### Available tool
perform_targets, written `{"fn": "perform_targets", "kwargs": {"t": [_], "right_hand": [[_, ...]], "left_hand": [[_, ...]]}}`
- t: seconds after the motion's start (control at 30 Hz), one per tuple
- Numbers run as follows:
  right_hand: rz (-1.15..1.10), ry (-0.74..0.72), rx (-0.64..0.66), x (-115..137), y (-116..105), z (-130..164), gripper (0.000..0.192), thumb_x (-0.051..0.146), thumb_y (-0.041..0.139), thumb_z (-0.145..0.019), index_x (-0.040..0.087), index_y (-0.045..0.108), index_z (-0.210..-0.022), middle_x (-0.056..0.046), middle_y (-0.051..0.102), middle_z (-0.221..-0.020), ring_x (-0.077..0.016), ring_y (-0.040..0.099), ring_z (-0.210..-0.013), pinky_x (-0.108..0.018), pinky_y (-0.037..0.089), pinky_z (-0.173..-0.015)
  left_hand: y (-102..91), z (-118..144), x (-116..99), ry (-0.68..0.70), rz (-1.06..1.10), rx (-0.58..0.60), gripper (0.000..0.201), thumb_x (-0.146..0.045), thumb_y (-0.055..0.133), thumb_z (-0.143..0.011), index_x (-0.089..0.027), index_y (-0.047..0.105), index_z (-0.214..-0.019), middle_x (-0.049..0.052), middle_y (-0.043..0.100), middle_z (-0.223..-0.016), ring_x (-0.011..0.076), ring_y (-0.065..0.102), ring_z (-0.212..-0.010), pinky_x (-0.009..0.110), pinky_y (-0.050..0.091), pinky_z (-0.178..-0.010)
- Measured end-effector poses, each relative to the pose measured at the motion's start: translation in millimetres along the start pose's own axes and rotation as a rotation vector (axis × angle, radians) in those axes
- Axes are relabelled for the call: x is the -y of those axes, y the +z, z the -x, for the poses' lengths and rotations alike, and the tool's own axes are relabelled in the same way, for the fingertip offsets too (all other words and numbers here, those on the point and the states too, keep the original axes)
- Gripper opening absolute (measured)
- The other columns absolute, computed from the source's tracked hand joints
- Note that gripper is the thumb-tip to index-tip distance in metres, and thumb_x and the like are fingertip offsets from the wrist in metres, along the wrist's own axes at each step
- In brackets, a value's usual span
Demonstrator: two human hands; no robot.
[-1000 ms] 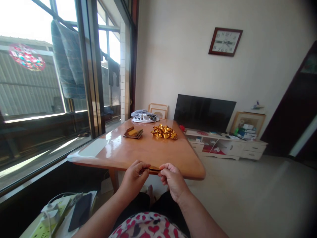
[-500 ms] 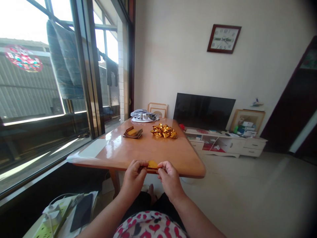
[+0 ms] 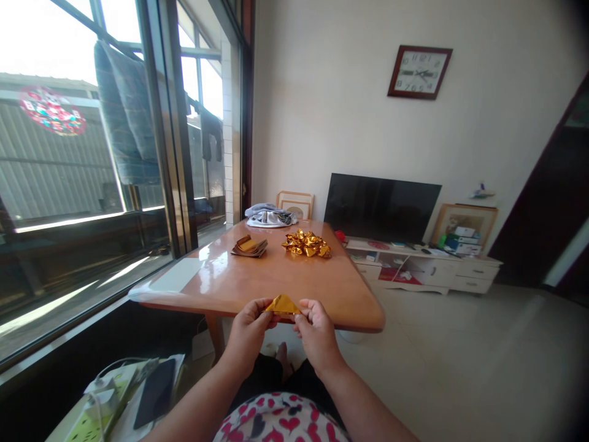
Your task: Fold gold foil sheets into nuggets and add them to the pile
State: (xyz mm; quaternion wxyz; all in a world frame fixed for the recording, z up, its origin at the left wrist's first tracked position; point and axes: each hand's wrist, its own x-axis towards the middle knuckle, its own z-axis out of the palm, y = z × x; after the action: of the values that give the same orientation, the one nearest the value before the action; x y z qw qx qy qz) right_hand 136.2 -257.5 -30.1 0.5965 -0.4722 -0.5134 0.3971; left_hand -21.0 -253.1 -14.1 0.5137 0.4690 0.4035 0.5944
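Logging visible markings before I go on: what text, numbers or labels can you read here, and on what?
Wall clock: numerals round the dial, only "11 12 1" along the top readable.
Round red window decoration: pattern too blurred to read.
Boxes on the TV cabinet: print too small.
Gold foil piece in both hands: no text.
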Motion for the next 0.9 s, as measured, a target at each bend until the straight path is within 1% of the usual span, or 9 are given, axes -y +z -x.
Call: {"fn": "perform_targets", "kwargs": {"t": [0.1, 0.2, 0.33, 0.43, 0.5, 0.63, 0.73, 0.9], "right_hand": [[-0.015, 0.067, -0.001, 0, 1, 1, 0.035, 0.034, 0.062, -0.084, 0.018, 0.059, -0.115, -0.005, 0.073, -0.087, -0.0181, 0.065, -0.066, -0.028, 0.049, -0.058], [-0.026, 0.088, 0.007, 2, 1, 2, 0.037, 0.035, 0.061, -0.084, 0.017, 0.062, -0.117, -0.007, 0.074, -0.089, -0.0178, 0.064, -0.066, -0.027, 0.049, -0.056], [0.002, 0.046, 0.034, 5, 1, 2, 0.043, 0.034, 0.059, -0.085, 0.017, 0.065, -0.124, -0.008, 0.076, -0.092, -0.0185, 0.065, -0.068, -0.028, 0.05, -0.058], [0.047, -0.006, 0.064, 6, 1, 3, 0.042, 0.033, 0.058, -0.087, 0.019, 0.069, -0.125, -0.008, 0.077, -0.093, -0.0201, 0.068, -0.072, -0.029, 0.052, -0.062], [0.074, -0.016, 0.072, 6, 0, 4, 0.041, 0.034, 0.058, -0.088, 0.02, 0.07, -0.124, -0.007, 0.077, -0.094, -0.0205, 0.068, -0.073, -0.029, 0.053, -0.064], [0.116, -0.019, 0.073, 6, 0, 4, 0.041, 0.035, 0.058, -0.088, 0.021, 0.071, -0.124, -0.006, 0.077, -0.089, -0.0193, 0.067, -0.068, -0.029, 0.052, -0.062], [0.136, -0.036, 0.069, 5, 0, 4, 0.041, 0.037, 0.058, -0.089, 0.021, 0.071, -0.124, -0.005, 0.076, -0.086, -0.0195, 0.066, -0.068, -0.028, 0.052, -0.062], [0.153, -0.048, 0.077, 3, 0, 4, 0.044, 0.04, 0.057, -0.089, 0.019, 0.071, -0.125, -0.006, 0.075, -0.082, -0.0194, 0.066, -0.066, -0.028, 0.051, -0.059]], "left_hand": [[-0.7, -1, 2, 0.003, 0.017, -0.008, 0.045, -0.036, 0.078, -0.076, -0.011, 0.069, -0.112, 0.011, 0.075, -0.102, 0.0198, 0.07, -0.083, 0.029, 0.053, -0.075], [0.0, -1, 2, 0.007, 0.016, -0.017, 0.045, -0.034, 0.078, -0.076, -0.011, 0.068, -0.114, 0.011, 0.075, -0.101, 0.0184, 0.07, -0.081, 0.028, 0.053, -0.074], [1.3, -1, 4, 0.011, 0.02, -0.022, 0.045, -0.031, 0.076, -0.076, -0.011, 0.068, -0.116, 0.011, 0.076, -0.105, 0.0188, 0.072, -0.082, 0.028, 0.054, -0.075], [0.7, -3, 7, 0.015, 0.002, -0.019, 0.045, -0.03, 0.076, -0.075, -0.012, 0.07, -0.116, 0.011, 0.077, -0.103, 0.021, 0.073, -0.085, 0.029, 0.054, -0.078], [-0.1, -3, 8, 0.018, -0.014, -0.032, 0.045, -0.03, 0.075, -0.074, -0.012, 0.071, -0.115, 0.011, 0.078, -0.1, 0.022, 0.073, -0.086, 0.03, 0.055, -0.078], [-1.1, -3, 10, 0.032, -0.051, -0.034, 0.046, -0.03, 0.073, -0.075, -0.012, 0.072, -0.117, 0.01, 0.079, -0.101, 0.022, 0.073, -0.086, 0.03, 0.055, -0.079], [-1.6, -4, 11, 0.05, -0.078, -0.028, 0.046, -0.032, 0.073, -0.076, -0.012, 0.073, -0.118, 0.01, 0.079, -0.102, 0.0224, 0.073, -0.087, 0.031, 0.056, -0.079], [-3.9, -9, 17, 0.033, -0.082, -0.042, 0.046, -0.032, 0.073, -0.075, -0.012, 0.073, -0.117, 0.011, 0.079, -0.1, 0.024, 0.074, -0.087, 0.033, 0.057, -0.079]]}}
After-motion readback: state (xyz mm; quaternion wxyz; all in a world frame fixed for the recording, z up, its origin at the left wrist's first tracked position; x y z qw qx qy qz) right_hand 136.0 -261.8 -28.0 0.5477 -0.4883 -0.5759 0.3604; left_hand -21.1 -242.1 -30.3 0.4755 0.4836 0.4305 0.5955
